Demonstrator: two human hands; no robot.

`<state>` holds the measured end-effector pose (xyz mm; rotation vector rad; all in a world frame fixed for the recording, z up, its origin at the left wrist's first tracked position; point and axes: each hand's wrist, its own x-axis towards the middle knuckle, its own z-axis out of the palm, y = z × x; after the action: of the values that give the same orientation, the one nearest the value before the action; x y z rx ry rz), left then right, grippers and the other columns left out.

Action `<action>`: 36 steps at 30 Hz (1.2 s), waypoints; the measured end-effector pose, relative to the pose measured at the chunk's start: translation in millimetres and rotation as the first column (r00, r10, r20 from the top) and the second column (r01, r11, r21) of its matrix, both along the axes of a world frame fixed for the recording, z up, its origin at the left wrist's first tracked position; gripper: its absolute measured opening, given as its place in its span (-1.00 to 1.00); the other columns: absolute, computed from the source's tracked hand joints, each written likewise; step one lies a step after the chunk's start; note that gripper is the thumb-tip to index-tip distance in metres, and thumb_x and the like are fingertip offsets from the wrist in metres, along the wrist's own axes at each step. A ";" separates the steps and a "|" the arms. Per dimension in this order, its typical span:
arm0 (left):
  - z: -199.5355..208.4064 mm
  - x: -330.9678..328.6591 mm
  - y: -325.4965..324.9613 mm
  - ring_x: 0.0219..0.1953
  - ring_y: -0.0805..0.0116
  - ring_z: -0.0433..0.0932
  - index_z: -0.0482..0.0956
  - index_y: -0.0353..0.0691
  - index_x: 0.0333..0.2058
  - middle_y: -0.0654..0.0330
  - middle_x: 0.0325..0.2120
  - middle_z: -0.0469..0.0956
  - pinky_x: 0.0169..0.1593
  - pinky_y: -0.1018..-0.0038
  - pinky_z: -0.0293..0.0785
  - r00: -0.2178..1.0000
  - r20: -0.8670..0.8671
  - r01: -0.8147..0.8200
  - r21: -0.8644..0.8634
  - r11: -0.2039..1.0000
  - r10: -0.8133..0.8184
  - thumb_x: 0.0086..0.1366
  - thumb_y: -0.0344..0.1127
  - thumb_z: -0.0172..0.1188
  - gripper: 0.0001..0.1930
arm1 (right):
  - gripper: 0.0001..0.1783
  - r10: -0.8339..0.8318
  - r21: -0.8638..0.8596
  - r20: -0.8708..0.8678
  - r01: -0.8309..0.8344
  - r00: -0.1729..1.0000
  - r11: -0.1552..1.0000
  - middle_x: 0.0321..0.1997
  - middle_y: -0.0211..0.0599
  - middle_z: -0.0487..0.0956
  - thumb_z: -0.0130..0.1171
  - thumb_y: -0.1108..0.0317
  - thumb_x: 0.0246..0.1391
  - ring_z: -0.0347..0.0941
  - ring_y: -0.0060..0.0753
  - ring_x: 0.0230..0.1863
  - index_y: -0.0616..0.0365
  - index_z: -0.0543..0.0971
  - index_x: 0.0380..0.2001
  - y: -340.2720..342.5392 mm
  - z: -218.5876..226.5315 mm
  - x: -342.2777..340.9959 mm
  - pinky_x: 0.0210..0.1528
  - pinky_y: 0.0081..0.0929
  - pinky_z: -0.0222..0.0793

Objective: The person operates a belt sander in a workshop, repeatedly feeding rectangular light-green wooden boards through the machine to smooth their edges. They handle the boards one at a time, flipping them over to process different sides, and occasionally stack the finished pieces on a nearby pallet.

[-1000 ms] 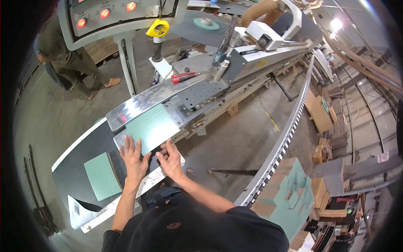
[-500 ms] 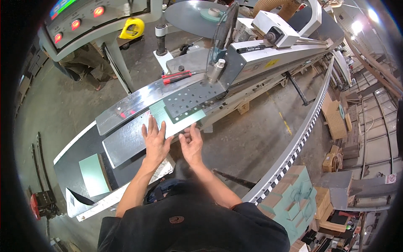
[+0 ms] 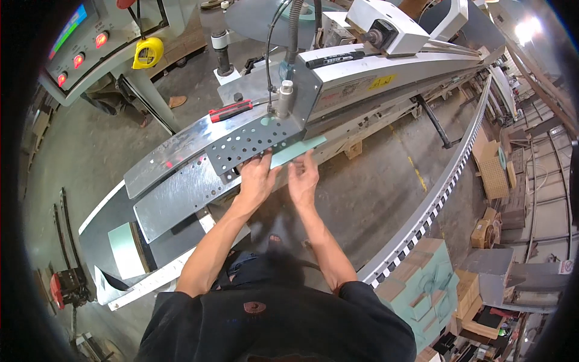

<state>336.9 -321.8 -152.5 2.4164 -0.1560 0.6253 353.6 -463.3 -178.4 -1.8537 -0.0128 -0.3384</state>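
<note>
A pale green flat panel (image 3: 295, 151) lies on the machine bed, partly under a dark perforated metal plate (image 3: 247, 145). My left hand (image 3: 258, 180) rests at the panel's near left end, fingers stretched toward the perforated plate. Close by on the right, my right hand (image 3: 303, 181) is at the panel's near edge, thumb and fingers apart. Whether its fingertips press on the edge is hard to tell. To the left stretches the bare silver metal bed (image 3: 172, 202). A second pale green piece (image 3: 128, 250) lies on the dark surface beyond it.
A control box (image 3: 90, 42) with lit red buttons stands at upper left, a yellow tape measure (image 3: 148, 53) hanging from it. Red-and-black tools (image 3: 230, 111) and a black marker (image 3: 335, 59) lie on the machine. A curved rail (image 3: 416, 223) and stacked green-topped boards (image 3: 416, 289) are right.
The green panel has slid right and away along the bed, further under the perforated plate, baring the metal bed at left. Both hands have moved right and away with it.
</note>
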 end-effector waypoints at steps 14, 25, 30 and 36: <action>34.7 -201.8 135.2 -0.25 0.08 0.67 0.68 -0.24 -0.11 0.07 -0.29 0.70 -0.15 0.26 0.61 0.943 0.052 -0.309 -0.233 0.922 0.329 0.14 -0.43 0.38 -0.70 | -0.42 0.039 0.358 -0.095 -0.002 0.995 0.934 -0.26 -0.59 0.43 0.18 0.49 0.24 0.29 -0.70 -0.31 0.39 0.39 0.32 -9.3 -36.9 -58.2 -0.30 -0.68 0.28; -11.9 -356.4 336.8 0.49 -0.46 -0.21 0.16 -0.15 0.44 -0.30 0.48 -0.12 0.38 -0.42 -0.17 0.266 -0.489 -0.788 0.386 0.480 0.831 -0.21 0.50 0.39 0.31 | -0.47 0.431 0.260 -0.212 -0.375 0.877 0.890 -0.22 -0.44 0.47 0.17 0.54 0.18 0.35 -0.57 -0.25 0.48 0.46 0.22 89.3 -43.1 -127.9 -0.16 -0.57 0.34; -18.3 -355.5 344.7 0.42 -0.45 0.00 0.22 -0.07 0.42 -0.32 0.42 0.00 0.33 -0.41 -0.06 0.295 -0.454 -0.773 0.404 0.489 0.841 -0.23 0.42 0.42 0.25 | -0.49 0.457 -0.043 -0.240 -0.480 0.857 0.876 0.08 -0.05 0.64 0.23 0.36 0.26 0.54 -0.28 -0.06 0.41 0.50 0.21 123.2 13.7 -155.0 0.09 -0.41 0.46; 13.5 -369.0 347.0 0.37 -0.36 0.11 0.39 0.02 0.35 -0.21 0.39 0.13 0.32 -0.28 0.03 0.414 -0.453 -0.835 0.156 0.528 0.789 -0.25 0.37 0.46 0.13 | -0.57 0.447 0.009 -0.132 -0.450 0.885 0.893 0.07 -0.07 0.65 0.26 0.43 0.20 0.54 -0.26 -0.04 0.37 0.58 0.12 124.0 19.2 -176.3 0.09 -0.38 0.45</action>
<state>-32.1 25.1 -138.9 2.3437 1.3406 0.3660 177.3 -339.4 -159.2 -1.8278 -0.3540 0.1084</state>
